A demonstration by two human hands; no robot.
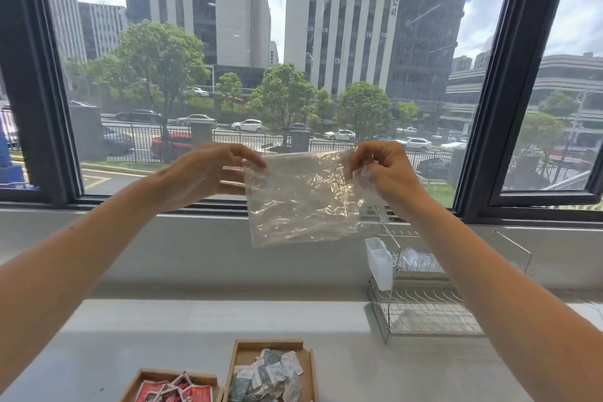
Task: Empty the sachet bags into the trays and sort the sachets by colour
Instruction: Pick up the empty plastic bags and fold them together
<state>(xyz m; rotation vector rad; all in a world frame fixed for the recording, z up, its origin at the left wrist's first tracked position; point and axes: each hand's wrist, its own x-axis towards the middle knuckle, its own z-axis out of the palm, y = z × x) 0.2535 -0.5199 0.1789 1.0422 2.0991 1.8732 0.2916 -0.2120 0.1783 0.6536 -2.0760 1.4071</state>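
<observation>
**Clear bag held up, empty, at mid-frame**

The clear bag (pixel 303 199) is crinkled, see-through plastic with nothing visible inside. It hangs flat in the centre of the frame, in front of the window (pixel 502 75) and well above the counter (pixel 195 330).

The left hand (pixel 208 173) pinches its top left corner between thumb and fingertips. The right hand (pixel 385 170), fingers curled, grips the top right corner, where the plastic bunches.

At the bottom edge, two wooden trays sit side by side. The left tray (pixel 143 375) holds red sachets (pixel 176 392); the right tray (pixel 267 343) holds grey and white sachets (pixel 267 375). Both are cut off by the frame.

A wire dish rack (pixel 421 303) stands at lower right, below the right forearm. Bare counter lies between the trays and the wall.
</observation>
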